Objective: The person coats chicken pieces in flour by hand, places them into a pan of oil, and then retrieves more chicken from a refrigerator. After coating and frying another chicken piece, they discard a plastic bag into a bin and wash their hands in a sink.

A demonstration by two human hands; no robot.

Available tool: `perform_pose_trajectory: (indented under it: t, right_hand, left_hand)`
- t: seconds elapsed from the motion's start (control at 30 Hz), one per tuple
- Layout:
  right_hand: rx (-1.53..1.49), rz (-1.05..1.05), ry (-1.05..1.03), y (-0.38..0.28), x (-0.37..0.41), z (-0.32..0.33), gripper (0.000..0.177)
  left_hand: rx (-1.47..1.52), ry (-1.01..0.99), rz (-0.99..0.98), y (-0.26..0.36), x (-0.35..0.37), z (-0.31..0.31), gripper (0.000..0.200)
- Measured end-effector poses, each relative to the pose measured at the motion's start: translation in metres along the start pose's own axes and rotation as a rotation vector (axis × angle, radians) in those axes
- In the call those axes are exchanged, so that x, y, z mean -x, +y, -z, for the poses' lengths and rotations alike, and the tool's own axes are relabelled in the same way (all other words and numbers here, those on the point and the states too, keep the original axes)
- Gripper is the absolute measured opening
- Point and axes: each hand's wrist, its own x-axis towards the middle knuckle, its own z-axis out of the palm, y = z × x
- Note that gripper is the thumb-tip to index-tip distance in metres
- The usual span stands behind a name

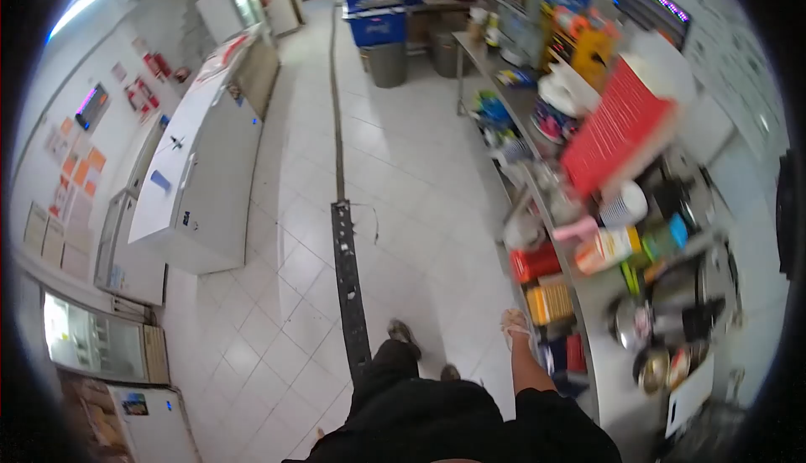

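We see the right hand (514, 324) hanging at the front edge of the long grey steel counter (592, 312), just beside the yellow-orange ribbed pack (550, 302) on the shelf under the countertop. The hand is close to the pack, but whether it touches it is unclear. It is too blurred for us to tell if the fingers are apart or together.

Further along that under-counter shelf sits a red plastic tub (535, 261). On the countertop stand an orange bottle with a white label (606, 249), a stack of white cups (625, 204) and a steel pot (672, 295). A large red ribbed tray (617, 123) leans further along. Across the tiled aisle from the counter we see a white chest freezer (197, 169).
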Motion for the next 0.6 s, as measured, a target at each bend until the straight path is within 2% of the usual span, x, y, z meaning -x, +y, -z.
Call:
perform_pose_trajectory:
  t: [0.07, 0.1, 0.17, 0.2, 0.3, 0.33, 0.4, 0.47, 0.53, 0.57, 0.6]
  right_hand:
    - [0.119, 0.253, 0.099, -0.081, -0.062, -0.01, 0.024]
    - [0.124, 0.275, 0.098, -0.11, -0.087, -0.018, 0.024]
    - [0.295, 0.512, 0.113, -0.167, -0.144, -0.026, 0.036]
    - [0.292, 0.53, 0.131, -0.188, -0.164, -0.034, 0.036]
    - [0.189, 0.463, 0.002, -0.206, -0.205, -0.05, 0.026]
    - [0.531, 0.17, 0.02, -0.236, -0.206, -0.066, 0.035]
    - [0.645, 0.32, -0.078, -0.249, -0.194, -0.053, 0.033]
    - [1.02, 1.086, 0.094, -0.231, -0.189, -0.038, 0.022]
    - [1.051, 0.775, -0.06, -0.251, -0.19, -0.045, 0.017]
    - [1.059, 0.647, 0.005, -0.205, -0.235, -0.08, 0.02]
    - [0.867, 0.746, -0.003, -0.196, -0.246, -0.079, 0.022]
  left_hand:
    - [0.046, 0.014, 0.029, 0.032, -0.008, -0.02, 0.07]
    - [0.065, 0.016, 0.04, 0.053, -0.015, -0.028, 0.07]
    - [0.074, 0.011, 0.071, 0.101, -0.032, -0.05, 0.07]
    - [0.076, 0.004, 0.079, 0.131, -0.043, -0.06, 0.07]
    - [0.054, -0.021, 0.096, 0.217, -0.073, -0.092, 0.07]
    - [0.036, -0.038, 0.086, 0.25, -0.089, -0.104, 0.07]
    - [-0.024, -0.076, 0.011, 0.31, -0.135, -0.12, 0.07]
    - [-0.198, -0.125, -0.245, 0.388, -0.178, -0.137, 0.07]
    - [0.16, -0.236, -0.206, 0.523, -0.215, -0.165, 0.075]
    - [0.049, -0.258, -0.329, 0.595, -0.222, -0.176, 0.079]
    - [-0.065, -0.279, -0.452, 0.663, -0.222, -0.186, 0.084]
